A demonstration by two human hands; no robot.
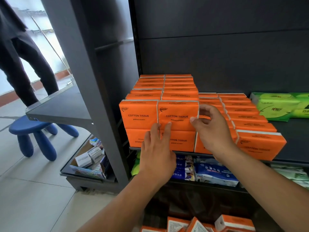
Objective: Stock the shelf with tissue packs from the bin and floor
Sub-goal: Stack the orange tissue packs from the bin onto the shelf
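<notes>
The right hand (212, 129) holds the top front pack (177, 114) at its right edge: the thumb lies on the printed face and the fingers (207, 109) curl round the upper corner, so this hand is clamped on the pack. The grip at that edge seems chosen because free room exists only there, as the rows (240, 108) to the right are one layer lower. The left hand (157, 153) is flat, its fingers straight and a little apart, and it presses on the orange fronts just below the seam between the pack and its left neighbour (138, 114). Probably it stops the lower layer (181, 140) from sliding out while the upper pack is set in line.

The pack stands on the shelf (292, 139), at the front of the second layer, face forward and touching its neighbour. Behind it more orange ones stand in close rows, which holds them upright. The print of the lower layer is upside down; that of the upper layer is not.

Beyond a gap to the right lie green packs (275, 104), and on a lower board blue packs (215, 173). At the bottom of the view loose orange packs (234, 222) wait — what they lie in cannot be told. So the stocking looks far along, but not finished.
</notes>
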